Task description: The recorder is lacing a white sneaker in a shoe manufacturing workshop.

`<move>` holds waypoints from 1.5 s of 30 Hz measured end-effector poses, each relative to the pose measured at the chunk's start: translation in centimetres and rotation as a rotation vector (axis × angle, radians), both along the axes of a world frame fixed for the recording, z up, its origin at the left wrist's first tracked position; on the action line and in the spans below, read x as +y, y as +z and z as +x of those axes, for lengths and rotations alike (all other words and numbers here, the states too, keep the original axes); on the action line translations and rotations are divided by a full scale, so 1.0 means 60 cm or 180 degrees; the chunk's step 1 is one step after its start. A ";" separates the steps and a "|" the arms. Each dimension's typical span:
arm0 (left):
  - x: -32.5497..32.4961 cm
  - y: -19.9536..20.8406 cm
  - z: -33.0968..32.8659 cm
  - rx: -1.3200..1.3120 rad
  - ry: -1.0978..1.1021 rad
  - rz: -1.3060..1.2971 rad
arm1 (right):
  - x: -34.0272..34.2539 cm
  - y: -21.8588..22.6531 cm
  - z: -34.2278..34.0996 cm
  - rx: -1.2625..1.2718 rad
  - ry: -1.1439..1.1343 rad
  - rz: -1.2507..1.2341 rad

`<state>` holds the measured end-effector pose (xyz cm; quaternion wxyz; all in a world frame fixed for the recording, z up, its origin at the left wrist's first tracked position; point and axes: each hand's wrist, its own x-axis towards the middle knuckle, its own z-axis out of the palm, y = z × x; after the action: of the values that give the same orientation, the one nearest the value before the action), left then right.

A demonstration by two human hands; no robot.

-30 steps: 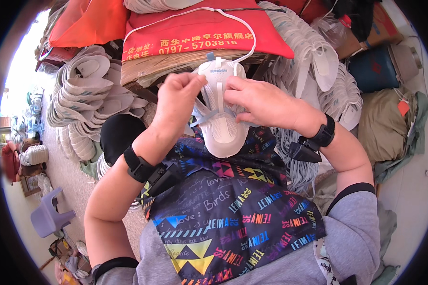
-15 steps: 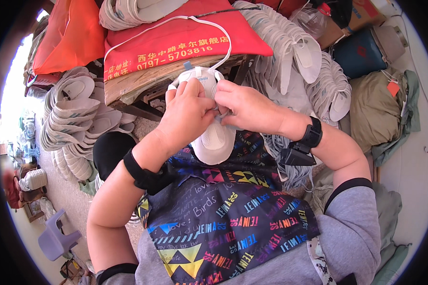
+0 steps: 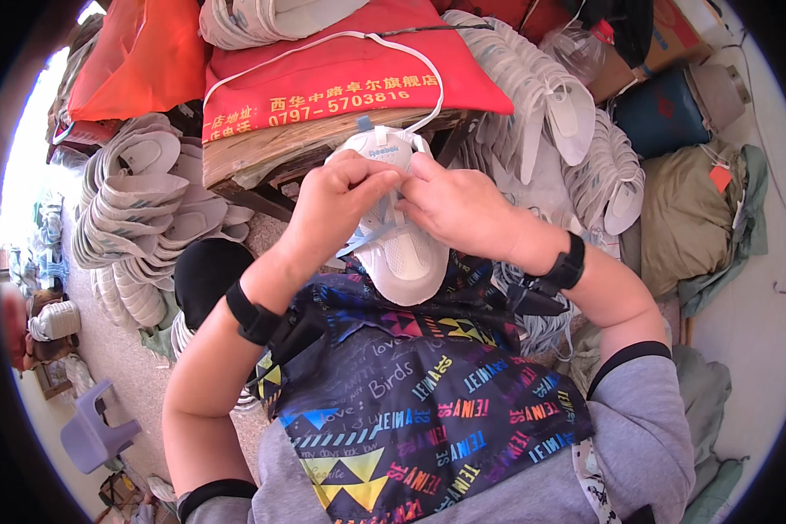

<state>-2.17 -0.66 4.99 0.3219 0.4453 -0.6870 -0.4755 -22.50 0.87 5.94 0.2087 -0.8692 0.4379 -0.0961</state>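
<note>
A white sneaker [image 3: 406,272] lies before me, toe toward my body, its tongue [image 3: 384,155] at the far end. A pale blue-grey shoelace [image 3: 374,234] crosses its front and runs up under my fingers, a loose loop sticking out to the left. My left hand [image 3: 334,199] is closed over the left eyelet side, thumb and forefinger pinched; what they grip is hidden. From the right my right hand [image 3: 458,205] pinches at the lacing with curled fingers, apparently on the lace. The fingertips of both hands nearly meet over the shoe's middle.
Beyond the shoe stands a wooden bench [image 3: 271,144] covered by a red bag [image 3: 349,74] with a white cord on it. Nested white shoe parts pile up at left [image 3: 131,210] and right [image 3: 572,113]. A purple stool [image 3: 100,428] stands at far left; an olive sack [image 3: 690,210] at right.
Both hands have shifted up the shoe toward the tongue. More of the toe and the blue-grey lace loop now show below them. The view has moved slightly.
</note>
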 end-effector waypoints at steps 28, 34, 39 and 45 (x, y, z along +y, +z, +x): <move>0.069 -0.040 -0.008 -0.0077 0.0564 -0.0353 | 0.044 -0.026 0.031 -0.2914 -0.1410 0.2150; 0.067 -0.036 -0.001 -0.0232 0.0361 -0.0525 | 0.044 -0.022 0.025 -0.2969 -0.1392 0.2344; 0.053 -0.025 0.015 -0.0020 0.0104 -0.0452 | 0.051 0.019 0.025 -0.2682 -0.1093 0.1568; 0.027 -0.030 0.051 0.0839 -0.0167 -0.0539 | 0.018 0.273 0.053 -0.2738 0.0426 -0.0752</move>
<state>0.90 0.94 3.20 0.4331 0.3322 -0.6879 -0.4784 -19.32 1.92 22.34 0.2768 -0.7945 0.2402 -0.4843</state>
